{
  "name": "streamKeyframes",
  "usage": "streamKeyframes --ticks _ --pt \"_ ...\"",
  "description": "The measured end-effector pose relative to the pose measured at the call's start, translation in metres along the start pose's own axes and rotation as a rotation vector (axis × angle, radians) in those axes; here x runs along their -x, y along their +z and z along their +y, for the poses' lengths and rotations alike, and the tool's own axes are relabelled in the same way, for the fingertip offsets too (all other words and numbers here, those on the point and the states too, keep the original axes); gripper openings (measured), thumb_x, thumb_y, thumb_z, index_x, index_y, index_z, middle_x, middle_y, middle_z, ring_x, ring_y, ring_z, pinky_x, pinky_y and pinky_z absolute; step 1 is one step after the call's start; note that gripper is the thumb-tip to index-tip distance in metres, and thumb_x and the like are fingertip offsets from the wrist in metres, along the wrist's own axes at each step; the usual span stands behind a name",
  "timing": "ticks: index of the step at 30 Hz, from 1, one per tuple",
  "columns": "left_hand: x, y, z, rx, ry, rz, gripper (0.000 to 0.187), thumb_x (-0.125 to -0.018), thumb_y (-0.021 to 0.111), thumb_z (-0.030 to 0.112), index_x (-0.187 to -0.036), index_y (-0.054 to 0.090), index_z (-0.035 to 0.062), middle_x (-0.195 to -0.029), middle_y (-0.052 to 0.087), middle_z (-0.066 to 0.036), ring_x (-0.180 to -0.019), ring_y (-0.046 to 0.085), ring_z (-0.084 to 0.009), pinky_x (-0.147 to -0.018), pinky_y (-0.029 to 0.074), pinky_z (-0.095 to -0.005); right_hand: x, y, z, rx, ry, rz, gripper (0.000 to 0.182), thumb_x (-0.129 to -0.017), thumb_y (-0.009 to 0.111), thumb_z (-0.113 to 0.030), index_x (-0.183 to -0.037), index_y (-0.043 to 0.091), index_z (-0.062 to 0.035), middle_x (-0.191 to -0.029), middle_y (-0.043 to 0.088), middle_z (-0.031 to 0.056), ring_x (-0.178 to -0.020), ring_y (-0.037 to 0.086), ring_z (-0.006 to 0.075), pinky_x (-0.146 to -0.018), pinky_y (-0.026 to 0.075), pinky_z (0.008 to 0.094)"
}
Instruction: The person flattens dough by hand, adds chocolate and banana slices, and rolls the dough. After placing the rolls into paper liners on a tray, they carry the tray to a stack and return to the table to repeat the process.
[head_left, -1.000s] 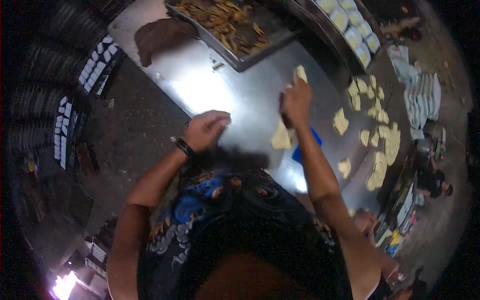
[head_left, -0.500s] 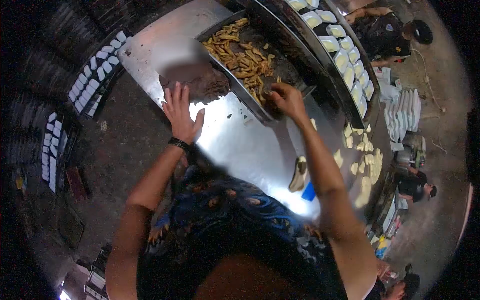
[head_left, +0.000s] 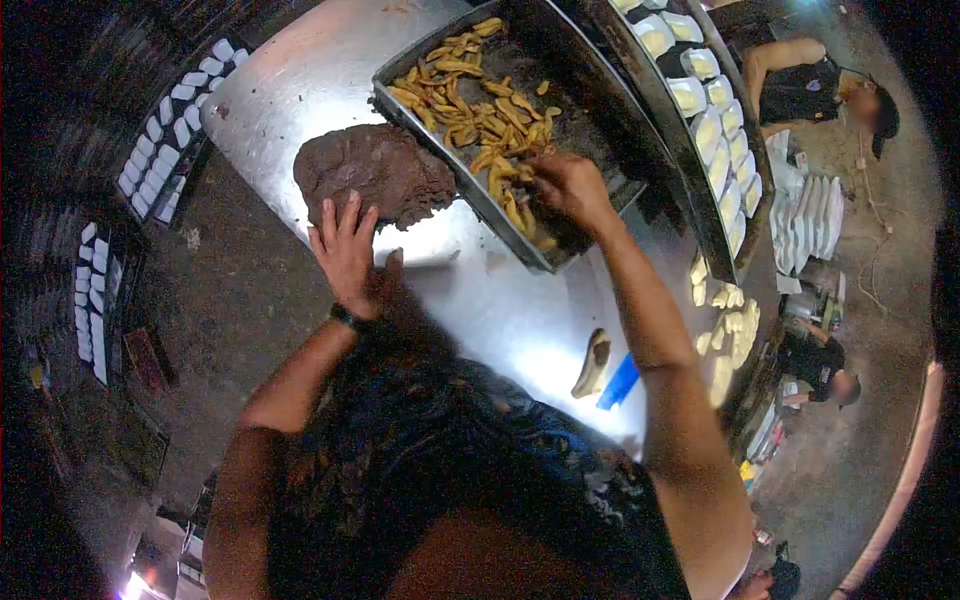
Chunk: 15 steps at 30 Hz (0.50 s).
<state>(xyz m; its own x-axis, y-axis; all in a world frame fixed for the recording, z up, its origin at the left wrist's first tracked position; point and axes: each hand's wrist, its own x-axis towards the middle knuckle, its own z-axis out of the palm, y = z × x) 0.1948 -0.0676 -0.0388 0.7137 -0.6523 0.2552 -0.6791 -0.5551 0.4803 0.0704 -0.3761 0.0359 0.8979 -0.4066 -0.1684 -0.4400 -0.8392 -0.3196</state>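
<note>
My left hand [head_left: 347, 258], a dark band on its wrist, has its fingers spread against the near edge of a large lump of brown dough [head_left: 370, 175]. The dough rests on a shiny metal table [head_left: 470, 300]. Beside it stands a deep metal tray [head_left: 487, 212] holding a heap of yellow-brown strips [head_left: 480, 110] that look like banana pieces. Inside the tray's near right part, my right hand [head_left: 575, 190] is closed, its fingertips down at the edge of the strips. What those fingertips hold is hidden.
On the right lie pale dough pieces [head_left: 735, 335], a blue flat item [head_left: 620, 382] and a brownish elongated object [head_left: 592, 362]. A long rack tray [head_left: 690, 215] carries filled white moulds. More white items stand on racks [head_left: 160, 150] at left. Co-workers [head_left: 800, 90] are at the right.
My right hand has moved left and deeper among the strips in the tray. My left hand stays by the brown dough. The view has shifted slightly, and the dough shows more clearly.
</note>
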Motion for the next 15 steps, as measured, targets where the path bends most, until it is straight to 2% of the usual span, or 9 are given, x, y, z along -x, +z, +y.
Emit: streamKeyframes --ticks 1,2,5,6,10,13,15 --pt "0.001 0.001 -0.001 -0.008 0.011 0.017 0.062 -0.07 0.069 0.031 -0.124 0.05 0.0096 -0.145 0.035 -0.01 -0.138 0.019 -0.0378 -0.109 0.008 -0.0604 0.009 -0.009 -0.006 -0.127 0.091 0.069 0.034 -0.07 0.071 -0.009 -0.103 0.064 -0.0033 -0.095 0.066 0.0148 -0.086 0.064 0.0267 -0.078 0.051 0.0339" --pt "0.002 0.004 -0.003 -0.016 0.029 0.034 0.061 -0.072 0.067 0.032 -0.125 0.05 0.009 -0.145 0.035 -0.01 -0.138 0.019 -0.0379 -0.109 0.008 -0.0605 0.017 -0.005 0.006 -0.265 0.013 0.217 0.024 -0.077 0.071 -0.013 -0.098 0.066 -0.0026 -0.093 0.068 0.011 -0.083 0.065 0.0185 -0.075 0.051 0.0292" --pt "0.001 -0.004 0.002 0.06 0.091 0.1 0.058 -0.077 0.059 0.036 -0.126 0.048 0.0072 -0.145 0.034 -0.012 -0.138 0.018 -0.0383 -0.109 0.006 -0.0602 0.054 -0.032 -0.006 -0.554 0.282 0.221 0.023 -0.078 0.071 -0.013 -0.098 0.067 -0.0025 -0.094 0.069 0.0068 -0.082 0.063 0.0138 -0.073 0.051 0.0283" --pt "-0.001 -0.007 0.006 0.032 0.084 0.087 0.058 -0.078 0.057 0.035 -0.128 0.047 0.0063 -0.146 0.034 -0.012 -0.139 0.018 -0.0386 -0.109 0.005 -0.0601 0.065 -0.032 0.004 -0.622 0.305 0.212 0.025 -0.078 0.073 -0.015 -0.098 0.066 -0.0018 -0.09 0.067 0.0037 -0.076 0.06 0.011 -0.072 0.049 0.0267" --pt "0.004 -0.004 0.01 0.016 0.141 0.171 0.059 -0.077 0.057 0.034 -0.128 0.047 0.0051 -0.146 0.033 -0.012 -0.139 0.016 -0.0378 -0.108 0.003 -0.0605 0.104 -0.044 0.024 -1.044 0.347 0.243 0.032 -0.072 0.077 -0.013 -0.099 0.065 -0.0008 -0.087 0.067 0.0066 -0.081 0.062 0.0127 -0.072 0.05 0.0262" --pt "0.015 -0.007 0.031 0.062 0.167 0.221 0.057 -0.078 0.056 0.031 -0.128 0.047 0.0051 -0.145 0.035 -0.012 -0.139 0.016 -0.0374 -0.108 0.004 -0.0606 0.1 -0.033 0.037 -0.742 0.285 0.58 0.026 -0.077 0.073 -0.015 -0.098 0.066 -0.0017 -0.088 0.068 0.0049 -0.076 0.062 0.0119 -0.071 0.05 0.0263" --pt "0.023 0.007 0.053 0.165 0.265 0.3 0.048 -0.076 0.058 0.021 -0.121 0.053 0.0058 -0.143 0.039 -0.011 -0.138 0.02 -0.0376 -0.108 0.008 -0.0583 0.083 -0.025 0.037 -0.605 0.029 0.734 0.026 -0.077 0.072 -0.016 -0.098 0.068 -0.0029 -0.084 0.068 0.0041 -0.075 0.062 0.0127 -0.071 0.05 0.0265"
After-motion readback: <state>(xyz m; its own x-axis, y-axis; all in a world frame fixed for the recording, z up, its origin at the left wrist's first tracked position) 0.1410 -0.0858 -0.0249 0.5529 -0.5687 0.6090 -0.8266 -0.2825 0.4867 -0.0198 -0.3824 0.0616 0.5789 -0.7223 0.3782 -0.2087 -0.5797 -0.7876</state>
